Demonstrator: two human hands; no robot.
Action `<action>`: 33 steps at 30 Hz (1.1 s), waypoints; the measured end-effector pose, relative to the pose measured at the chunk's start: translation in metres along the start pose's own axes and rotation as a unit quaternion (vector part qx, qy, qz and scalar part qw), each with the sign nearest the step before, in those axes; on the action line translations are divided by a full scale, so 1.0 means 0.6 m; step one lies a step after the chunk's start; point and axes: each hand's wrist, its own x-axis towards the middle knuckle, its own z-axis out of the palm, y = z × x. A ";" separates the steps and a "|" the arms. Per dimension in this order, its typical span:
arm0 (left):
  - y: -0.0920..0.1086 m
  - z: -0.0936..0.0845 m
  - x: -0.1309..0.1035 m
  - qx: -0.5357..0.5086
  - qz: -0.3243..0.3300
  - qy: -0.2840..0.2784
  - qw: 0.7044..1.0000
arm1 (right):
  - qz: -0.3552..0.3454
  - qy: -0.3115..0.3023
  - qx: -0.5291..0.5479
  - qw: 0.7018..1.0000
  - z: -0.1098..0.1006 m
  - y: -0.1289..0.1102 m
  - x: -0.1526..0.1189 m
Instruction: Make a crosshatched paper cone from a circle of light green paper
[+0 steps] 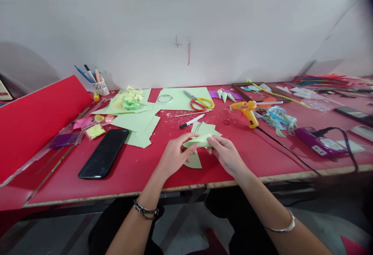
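Note:
Both my hands meet near the front of the red table, holding a curled piece of light green paper [201, 141]. The fingers of my left hand [176, 153] pinch its left side. My right hand [226, 152] grips its right end between thumb and fingers. Beneath and behind them lie cut green pieces, one with curved dark lines [201, 126] and one with a rounded edge [194, 161]. A marker [191, 121] rests just behind my left hand. Scissors [199, 101] with red and yellow handles lie farther back on a green sheet [177, 105].
A black phone [104, 154] and green sheets [140, 134] lie on the left, near a pen cup [101, 88]. To the right are a yellow glue gun [247, 112], its black cord, blue tassels [276, 119] and a purple power strip [320, 142]. Small green cones [225, 95] sit behind.

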 end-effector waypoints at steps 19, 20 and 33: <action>-0.009 -0.002 0.003 -0.084 0.005 0.034 0.996 | 0.095 -0.046 0.106 0.989 -0.002 -0.007 -0.002; -0.009 -0.002 0.003 -0.092 0.005 0.038 0.995 | 0.100 -0.049 0.107 0.988 -0.002 -0.006 -0.002; -0.010 0.025 0.002 -0.084 0.008 -0.001 0.996 | 0.143 -0.104 0.161 0.971 0.006 -0.006 -0.008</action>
